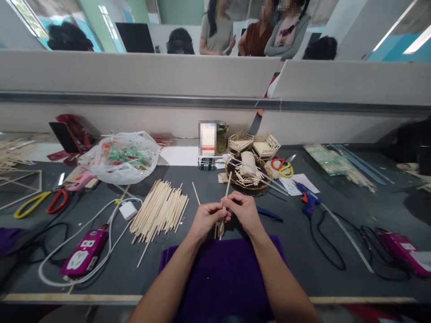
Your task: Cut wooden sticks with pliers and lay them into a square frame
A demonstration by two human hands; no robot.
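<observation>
Near the middle of the desk, my left hand [208,220] and my right hand [243,211] meet, fingers pinched together around a thin wooden stick [229,183]. The stick points up and away from me; its lower part is hidden by the fingers. Several short sticks [220,229] show just below my hands; whether they are held or lie on the desk I cannot tell. To the left lies a large pile of wooden sticks [161,208], and one loose stick [195,193] rests beside my left hand. A purple cloth [229,273] spreads beneath my forearms.
Behind my hands stand a dark basket [235,183] of small wooden pieces and hexagonal stick frames [266,146]. A blue glue gun [310,202] lies right, scissors [284,167] behind it. Left are a plastic bag [124,157], a white cable [50,282] and a purple power strip [85,251].
</observation>
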